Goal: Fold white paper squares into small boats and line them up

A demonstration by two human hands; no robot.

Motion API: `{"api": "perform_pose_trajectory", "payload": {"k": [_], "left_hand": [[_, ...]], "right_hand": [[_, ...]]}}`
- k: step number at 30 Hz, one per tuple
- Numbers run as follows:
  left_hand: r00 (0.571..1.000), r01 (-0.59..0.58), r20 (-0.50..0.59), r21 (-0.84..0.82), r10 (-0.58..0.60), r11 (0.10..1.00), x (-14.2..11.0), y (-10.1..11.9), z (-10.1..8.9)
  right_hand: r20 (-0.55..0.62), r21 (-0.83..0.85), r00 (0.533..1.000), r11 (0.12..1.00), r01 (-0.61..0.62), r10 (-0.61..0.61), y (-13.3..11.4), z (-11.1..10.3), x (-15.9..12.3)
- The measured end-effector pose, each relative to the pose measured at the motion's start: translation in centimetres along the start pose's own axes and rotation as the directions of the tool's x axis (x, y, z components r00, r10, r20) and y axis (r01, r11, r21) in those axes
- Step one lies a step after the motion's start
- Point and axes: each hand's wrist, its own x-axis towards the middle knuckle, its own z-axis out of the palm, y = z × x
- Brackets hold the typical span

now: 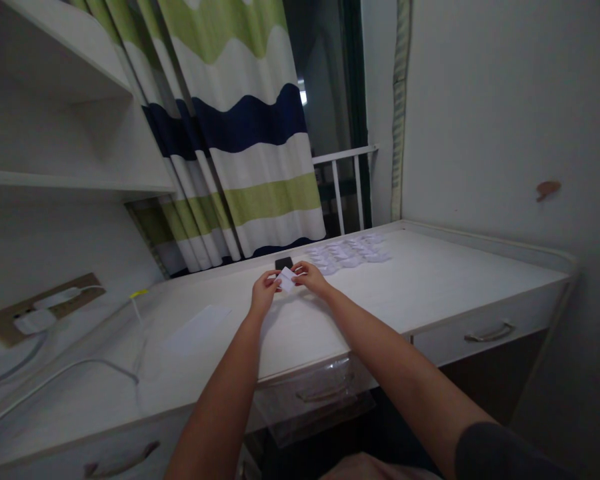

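Note:
Both my arms reach forward over a white desk (430,287). My left hand (264,291) and my right hand (310,275) meet above the desktop and pinch a small white card-like piece (287,279) between their fingertips, one on each side. Just behind the hands a small black object (283,263) lies on the desk. To the right of my right hand, several small white pieces (353,252) are spread out in rows near the desk's back edge.
A striped green, white and navy curtain (240,133) hangs behind the desk. White cables (60,373) run from a wall socket (40,310) at the left. A pale sheet (197,328) lies on the desktop. Drawers with handles (490,332) sit below. Shelves (55,180) are at upper left.

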Motion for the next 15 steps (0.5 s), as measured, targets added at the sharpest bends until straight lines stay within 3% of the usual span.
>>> {"api": "perform_pose_trajectory", "payload": {"k": [10, 15], "left_hand": [[0.998, 0.051, 0.041, -0.109, -0.047, 0.993, 0.03, -0.13, 0.16], [0.998, 0.056, 0.011, -0.128, -0.056, 0.99, 0.22, -0.29, -0.01]], "right_hand": [[0.002, 0.039, 1.0, 0.999, -0.014, 0.014, -0.19, -0.48, -0.06], [0.073, 0.096, 0.995, 0.993, -0.07, 0.064, -0.43, -0.56, -0.28]]}}
